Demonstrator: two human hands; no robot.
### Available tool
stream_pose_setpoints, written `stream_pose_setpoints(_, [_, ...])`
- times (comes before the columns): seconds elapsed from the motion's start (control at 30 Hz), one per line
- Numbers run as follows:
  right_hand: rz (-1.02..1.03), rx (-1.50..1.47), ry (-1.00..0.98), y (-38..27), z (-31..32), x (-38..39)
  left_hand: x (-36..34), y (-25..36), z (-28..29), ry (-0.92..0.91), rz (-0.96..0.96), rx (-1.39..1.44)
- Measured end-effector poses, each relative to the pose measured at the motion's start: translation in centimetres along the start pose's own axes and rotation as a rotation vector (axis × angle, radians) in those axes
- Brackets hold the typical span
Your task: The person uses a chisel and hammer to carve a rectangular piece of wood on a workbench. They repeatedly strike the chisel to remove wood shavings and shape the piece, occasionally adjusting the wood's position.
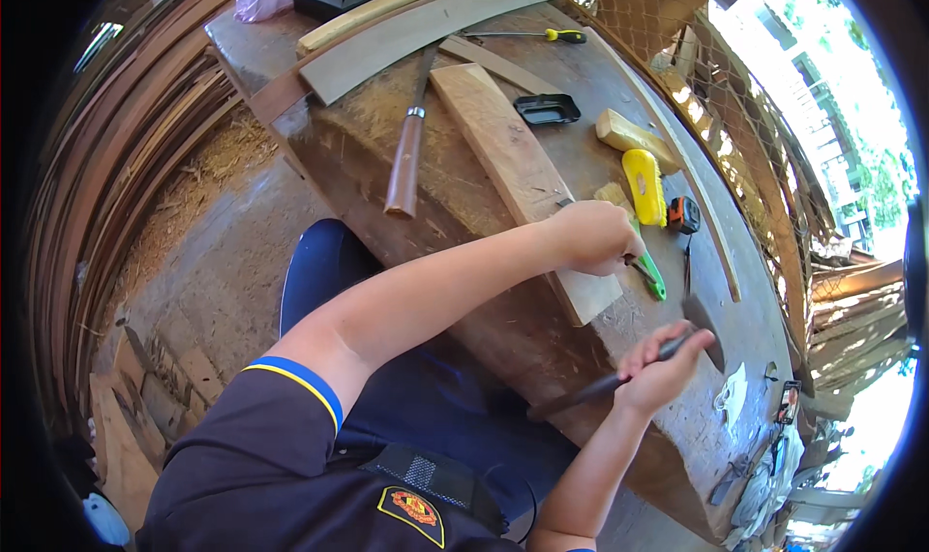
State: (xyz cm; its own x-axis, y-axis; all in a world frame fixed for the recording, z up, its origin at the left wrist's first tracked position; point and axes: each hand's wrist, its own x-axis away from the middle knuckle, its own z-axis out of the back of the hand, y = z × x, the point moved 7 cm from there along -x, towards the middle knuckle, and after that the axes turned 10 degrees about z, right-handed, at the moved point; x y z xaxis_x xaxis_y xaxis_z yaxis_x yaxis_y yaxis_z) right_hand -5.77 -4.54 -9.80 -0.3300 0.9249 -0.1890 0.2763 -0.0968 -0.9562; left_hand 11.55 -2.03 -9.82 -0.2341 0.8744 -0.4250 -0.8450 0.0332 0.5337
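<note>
A pale wooden board (513, 150) lies lengthwise on the worn workbench (426, 225). My left hand (595, 235) is closed over the board's near half, around a slim tool that looks like a chisel (565, 203). Only a bit of its metal and its dark butt end show. To the right, my right hand (668, 363) grips a hammer (605, 386) by its dark handle, close to the head. The hammer head is slightly blurred and apart from the left hand. A green-handled tool (656, 279) lies just beyond my left fingers, partly covered.
A long wooden-handled tool (403, 170) lies left of the board. Beyond are a screwdriver (556, 35), black tray (547, 109) and grey plank (426, 34). A wood block (634, 138), yellow object (643, 186) and tape measure (683, 214) sit right. Stacked boards (126, 136) stand left.
</note>
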Motion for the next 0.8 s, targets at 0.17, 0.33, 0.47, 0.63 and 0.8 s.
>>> stream_pose_setpoints(0.17, [-0.144,0.257,-0.280,2.1,-2.5,0.5,0.2,-0.1,-0.5,-0.031,-0.013,-0.009])
stream_pose_setpoints(0.33, [-0.051,0.202,-0.186,0.9,-1.3,3.3,0.3,0.2,0.0,0.002,-0.048,0.024])
stream_pose_setpoints(0.47, [-0.015,0.124,-0.029,0.0,2.8,3.7,1.1,2.4,-1.0,-0.012,-0.080,0.069])
stream_pose_setpoints(0.63, [-0.017,0.139,0.062,0.2,6.7,4.3,0.6,6.5,-5.0,-0.160,-0.143,0.089])
stream_pose_setpoints(0.8, [-0.015,0.119,0.109,-0.2,8.4,4.2,-0.1,7.7,-6.5,-0.183,-0.143,0.082])
